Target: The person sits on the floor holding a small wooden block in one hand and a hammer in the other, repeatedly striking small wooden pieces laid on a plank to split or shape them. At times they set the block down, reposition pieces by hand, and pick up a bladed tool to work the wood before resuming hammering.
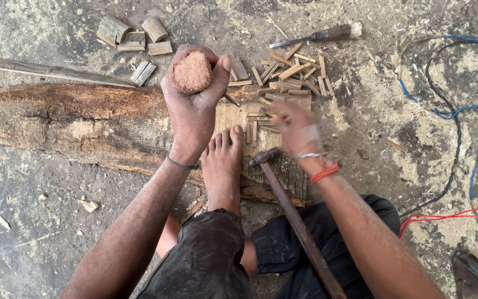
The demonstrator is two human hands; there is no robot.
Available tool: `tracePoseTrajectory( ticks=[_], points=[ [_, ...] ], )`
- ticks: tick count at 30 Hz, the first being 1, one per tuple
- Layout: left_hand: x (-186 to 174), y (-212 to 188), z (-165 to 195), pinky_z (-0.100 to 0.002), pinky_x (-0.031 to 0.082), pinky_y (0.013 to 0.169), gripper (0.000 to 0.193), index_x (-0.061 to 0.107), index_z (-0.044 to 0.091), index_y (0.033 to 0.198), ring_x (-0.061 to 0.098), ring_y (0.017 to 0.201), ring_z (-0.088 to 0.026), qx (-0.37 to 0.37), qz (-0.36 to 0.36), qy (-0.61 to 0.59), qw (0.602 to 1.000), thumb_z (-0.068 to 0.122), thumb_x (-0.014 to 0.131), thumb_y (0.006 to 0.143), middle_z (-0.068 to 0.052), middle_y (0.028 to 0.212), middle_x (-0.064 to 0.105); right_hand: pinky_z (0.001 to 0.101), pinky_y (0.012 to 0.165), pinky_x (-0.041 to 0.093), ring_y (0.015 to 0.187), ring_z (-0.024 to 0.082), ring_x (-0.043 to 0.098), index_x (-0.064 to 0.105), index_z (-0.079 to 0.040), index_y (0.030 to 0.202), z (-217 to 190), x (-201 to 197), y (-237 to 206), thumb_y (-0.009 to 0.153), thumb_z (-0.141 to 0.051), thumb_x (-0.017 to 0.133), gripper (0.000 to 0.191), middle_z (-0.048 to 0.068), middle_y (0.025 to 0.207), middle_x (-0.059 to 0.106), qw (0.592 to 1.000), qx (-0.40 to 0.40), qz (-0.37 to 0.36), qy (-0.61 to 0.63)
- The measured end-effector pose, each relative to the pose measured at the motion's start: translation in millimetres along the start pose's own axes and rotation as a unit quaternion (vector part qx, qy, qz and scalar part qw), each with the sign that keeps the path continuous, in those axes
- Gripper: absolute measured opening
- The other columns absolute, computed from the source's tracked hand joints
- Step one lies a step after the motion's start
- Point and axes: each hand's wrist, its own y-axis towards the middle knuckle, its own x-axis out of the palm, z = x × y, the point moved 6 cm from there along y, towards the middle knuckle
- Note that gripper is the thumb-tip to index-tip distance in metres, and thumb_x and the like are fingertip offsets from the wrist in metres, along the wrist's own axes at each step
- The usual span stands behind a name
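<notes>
The left hand [193, 105] was clamped around a round wooden piece [192, 72], its frayed end up, over the log [84, 119]. The right hand [293, 126], blurred so its grip could not be told, hovered by the split wood slivers [286, 75]. Bracing the piece steady against the log, near the hammer [283, 199], seemed wise.

Rough grey concrete floor [40, 221], wood chips, daylight

Chisel [319, 36], blue wires [471, 111] (perhaps cables)
</notes>
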Motion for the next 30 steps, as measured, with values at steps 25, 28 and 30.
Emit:
tracePoseTrajectory(
  ticks=[25,28,30],
  points=[
    [11,-5,-24,-0.031,0.069,0.077,0.019,0.067,0.011,0.099,0.072,0.088,-0.013,-0.026,0.011,-0.064,0.998,0.024,0.08,0.097,-0.003,0.097,0.071,0.0236,0.084,0.061,0.117,0.019,0.067,0.066,-0.007,0.129,36,17,-6,0.094,0.009,0.058,0.039,0.012,0.136,0.062,0.95,-0.181,-0.12,-0.224],
    [18,-13,-27,-0.03,0.07,0.08,0.021,0.067,0.011,0.102,0.074,0.091,-0.013,-0.041,-0.001,-0.045,0.998,0.025,0.08,0.095,-0.004,0.099,0.073,0.0312,0.091,0.059,0.122,0.025,0.065,0.065,-0.005,0.132,37,13,-3,0.092,0.006,0.061,0.041,0.015,0.14,0.062,0.962,-0.171,-0.096,-0.188],
    [24,-20,-31,-0.03,0.069,0.078,0.023,0.067,0.01,0.103,0.075,0.089,-0.012,-0.082,-0.007,-0.031,0.996,0.026,0.08,0.092,-0.004,0.098,0.074,0.0362,0.097,0.058,0.126,0.029,0.064,0.064,-0.004,0.133,31,-7,13,0.091,0.004,0.064,0.043,0.016,0.142,0.061,0.979,-0.156,-0.019,-0.13]
  ],
)
